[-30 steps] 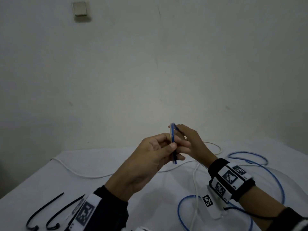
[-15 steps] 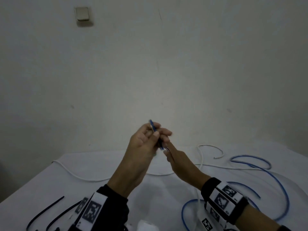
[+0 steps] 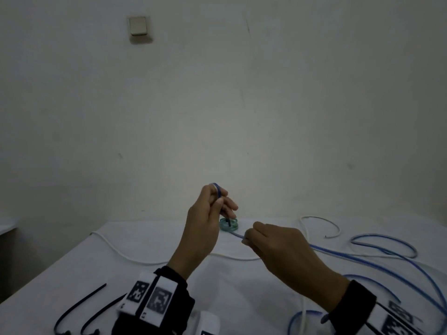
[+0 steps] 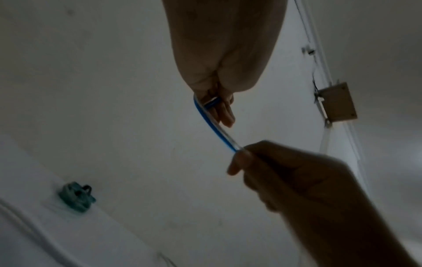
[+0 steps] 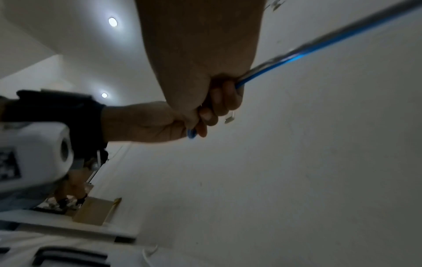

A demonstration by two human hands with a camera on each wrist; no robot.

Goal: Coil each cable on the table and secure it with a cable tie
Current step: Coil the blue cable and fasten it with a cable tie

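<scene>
Light, springy blue cable, apt to uncurl: end loop pinched in left hand, slack gripped by right hand; best held near the loop.

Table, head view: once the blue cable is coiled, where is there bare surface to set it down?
Bare cloth lies on the table left of the left hand, between the white cable and the black cable ties. The finished teal coil sits at the far middle. The right side is crowded with loose blue cable loops.
</scene>
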